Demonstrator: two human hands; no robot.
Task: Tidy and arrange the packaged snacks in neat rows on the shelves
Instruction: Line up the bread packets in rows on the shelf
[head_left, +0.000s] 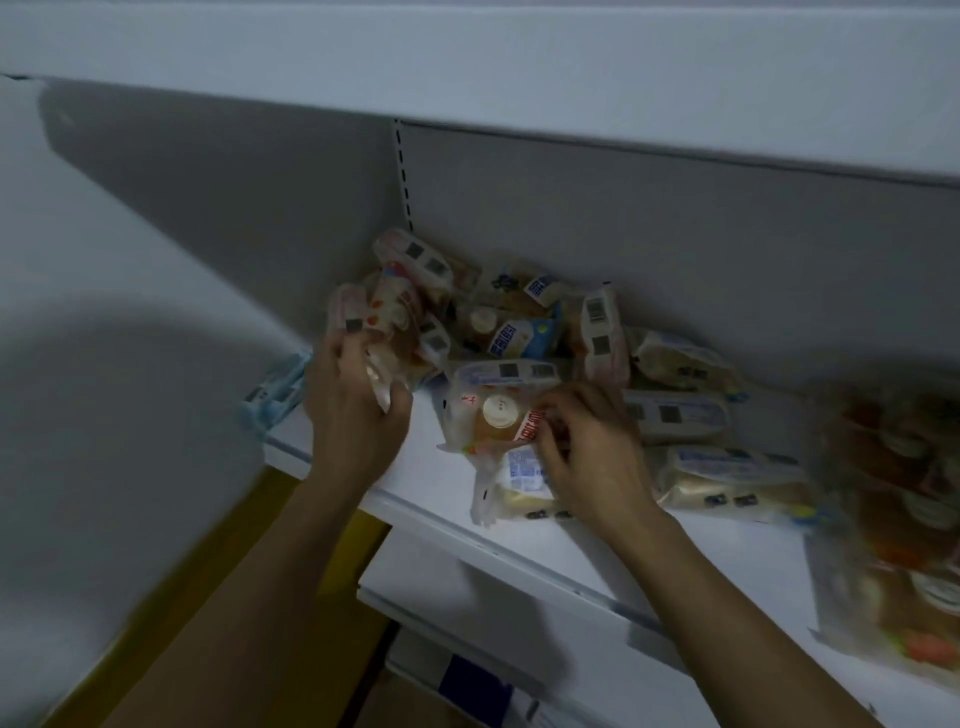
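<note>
Sorting underway: left hand (353, 410) grips clear snack pouch (387, 322) at nine o'clock; right hand (587, 447) pinches white-capped clear packet (493, 415), centre of white metal shelf (431, 499). Next: align rows.

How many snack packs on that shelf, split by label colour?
Blue-labelled packs: 6
Pink- or red-printed packs: 5
Blurred pack at far right: 1
Total: 12 that can be told apart; the pile overlaps, so more may be hidden.
</note>
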